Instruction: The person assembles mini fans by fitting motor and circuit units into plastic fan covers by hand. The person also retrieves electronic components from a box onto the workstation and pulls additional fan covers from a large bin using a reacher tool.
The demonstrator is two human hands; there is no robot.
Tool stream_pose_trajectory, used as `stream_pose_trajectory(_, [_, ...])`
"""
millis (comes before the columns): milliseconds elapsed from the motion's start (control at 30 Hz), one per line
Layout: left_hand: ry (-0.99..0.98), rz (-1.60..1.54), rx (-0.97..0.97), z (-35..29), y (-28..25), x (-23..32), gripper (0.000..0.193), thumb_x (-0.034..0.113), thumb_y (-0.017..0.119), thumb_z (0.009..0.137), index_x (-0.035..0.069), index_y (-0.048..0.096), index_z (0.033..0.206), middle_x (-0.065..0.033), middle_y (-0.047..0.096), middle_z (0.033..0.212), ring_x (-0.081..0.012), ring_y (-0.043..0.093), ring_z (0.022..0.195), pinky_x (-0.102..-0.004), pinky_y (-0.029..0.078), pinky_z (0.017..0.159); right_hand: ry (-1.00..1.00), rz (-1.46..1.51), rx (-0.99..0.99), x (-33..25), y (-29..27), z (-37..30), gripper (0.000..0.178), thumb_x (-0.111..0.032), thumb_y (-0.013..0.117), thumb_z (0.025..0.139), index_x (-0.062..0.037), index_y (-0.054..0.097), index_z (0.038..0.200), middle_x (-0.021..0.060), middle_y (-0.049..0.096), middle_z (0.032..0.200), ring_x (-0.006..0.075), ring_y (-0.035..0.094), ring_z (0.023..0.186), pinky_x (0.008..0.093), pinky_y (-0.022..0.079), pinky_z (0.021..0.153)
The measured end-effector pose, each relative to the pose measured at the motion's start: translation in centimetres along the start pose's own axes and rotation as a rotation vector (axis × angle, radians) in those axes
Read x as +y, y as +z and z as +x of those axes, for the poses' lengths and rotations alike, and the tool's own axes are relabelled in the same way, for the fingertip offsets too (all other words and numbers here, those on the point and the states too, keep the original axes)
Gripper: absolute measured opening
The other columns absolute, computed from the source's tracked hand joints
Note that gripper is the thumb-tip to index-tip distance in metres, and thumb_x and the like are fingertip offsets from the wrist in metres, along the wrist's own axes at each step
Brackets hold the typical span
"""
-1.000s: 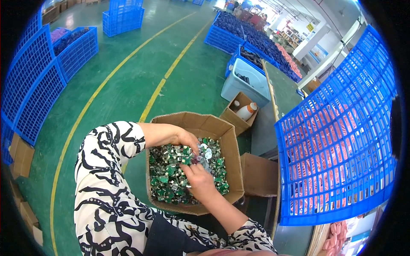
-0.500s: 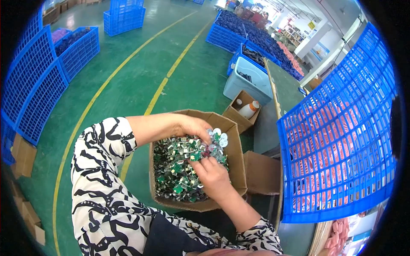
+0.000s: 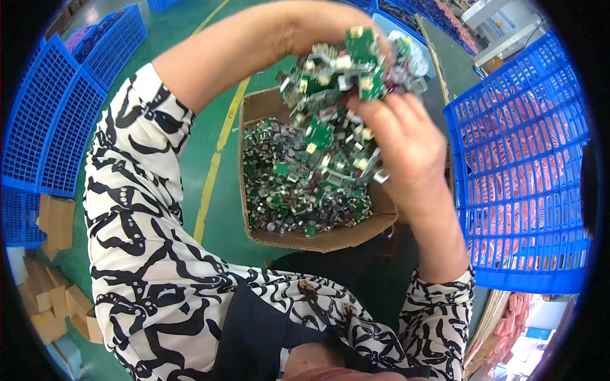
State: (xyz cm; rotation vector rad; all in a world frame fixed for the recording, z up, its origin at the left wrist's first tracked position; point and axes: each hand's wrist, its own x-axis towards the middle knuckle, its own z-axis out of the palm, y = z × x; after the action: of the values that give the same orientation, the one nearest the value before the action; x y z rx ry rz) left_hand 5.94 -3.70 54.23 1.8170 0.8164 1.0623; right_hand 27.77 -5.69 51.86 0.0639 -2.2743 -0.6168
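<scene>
A tangled bunch of small green circuit boards (image 3: 318, 134) with wires and pale connectors is lifted above a cardboard box (image 3: 346, 236). My left hand (image 3: 337, 22) grips its upper part, with some fingers hidden behind the boards. Lower and to the right, my right hand (image 3: 406, 130) is closed on the bunch's right side, fingertips among the boards and thin wires. Clear round pieces (image 3: 413, 57) stick out by the left hand's fingers. Under the bunch, many more loose boards and small parts (image 3: 273, 206) lie in the box.
A blue plastic crate (image 3: 515, 165) stands tilted at the right, pink pieces showing through its grid. Blue crates (image 3: 44, 127) are stacked at the left. Cardboard boxes (image 3: 57, 222) lie at the lower left. A dark green tabletop (image 3: 441, 47) lies beyond my right hand.
Both hands have risen out of the box with the tangled circuit boards between them, now much closer to the camera. My view has shifted, so the box appears lower.
</scene>
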Motion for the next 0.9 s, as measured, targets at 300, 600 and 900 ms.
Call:
stream_pose_trajectory(300, [-0.155, -0.143, 0.042, 1.2, -0.1, -4.2, 0.035, 0.023, 0.069, 0.086, -0.002, 0.067, 0.111, -0.0071, 0.070, 0.105, -0.0131, 0.064, 0.094, -0.0262, 0.052, 0.087, 0.086, 0.049, -0.079, 0.6, 1.5, -2.2, 0.036, -0.005, 0.062, 0.073, -0.0122, 0.066, 0.107, 0.0048, 0.054, 0.079, 0.0235, 0.058, 0.073, 0.0340, 0.051, 0.059])
stream_pose_trajectory(600, [-0.199, -0.209, 0.086, 1.2, 0.8, -4.7, 0.028, 0.022, 0.069, 0.086, 0.001, 0.069, 0.105, -0.0042, 0.070, 0.099, -0.0090, 0.064, 0.088, -0.0239, 0.052, 0.080, 0.132, 0.092, -0.051, 1.3, 2.7, -3.4, 0.032, -0.007, 0.064, 0.072, -0.0126, 0.067, 0.103, 0.0037, 0.051, 0.076, 0.0223, 0.057, 0.070, 0.0327, 0.050, 0.057])
stream_pose_trajectory(900, [-0.207, -0.010, 0.082, -0.1, 2.4, -6.4, 0.020, 0.017, 0.065, 0.086, 0.001, 0.071, 0.095, -0.0081, 0.072, 0.090, -0.0135, 0.067, 0.077, -0.0250, 0.055, 0.073, 0.132, 0.061, -0.090, -0.4, 4.1, -4.7, 0.043, 0.003, 0.071, 0.066, -0.0033, 0.063, 0.108, 0.0146, 0.066, 0.096, 0.0335, 0.065, 0.090, 0.0378, 0.051, 0.078])
